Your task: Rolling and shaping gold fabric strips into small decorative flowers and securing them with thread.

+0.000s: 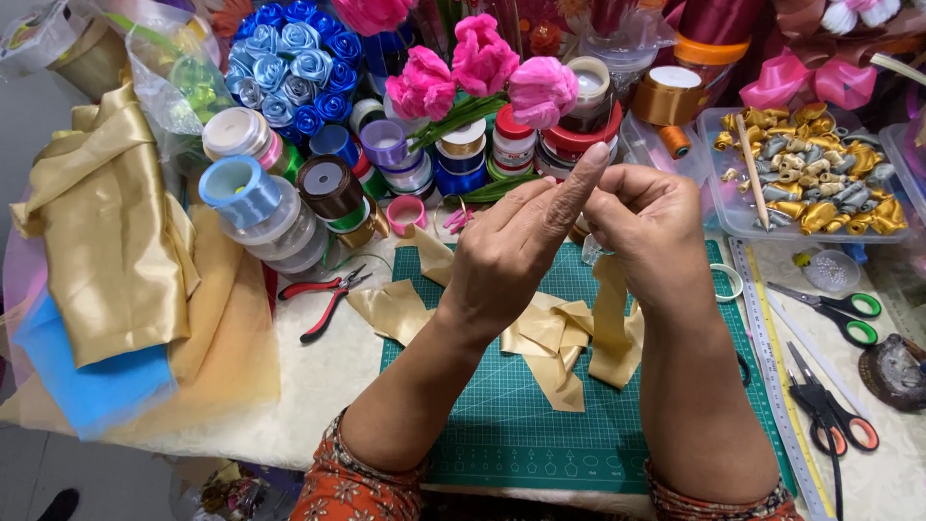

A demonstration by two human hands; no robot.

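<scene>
Both of my hands are raised together over a green cutting mat (502, 425). My left hand (516, 251) has its forefinger stretched up and the other fingers curled toward my right hand (646, 227). My right hand pinches the top of a gold satin ribbon strip (610, 328) that hangs down to the mat. What sits between the fingertips is hidden by the fingers. More cut gold ribbon pieces (545, 338) lie on the mat under my hands.
Ribbon spools (289, 193) crowd the back left, with blue ribbon roses (294, 63) and pink ones (482, 63) behind. Gold fabric (111, 232) lies left. Red pliers (323, 294) sit beside the mat. A clear tray of rolled buds (810, 169), scissors (839, 314) and rulers (772, 357) lie right.
</scene>
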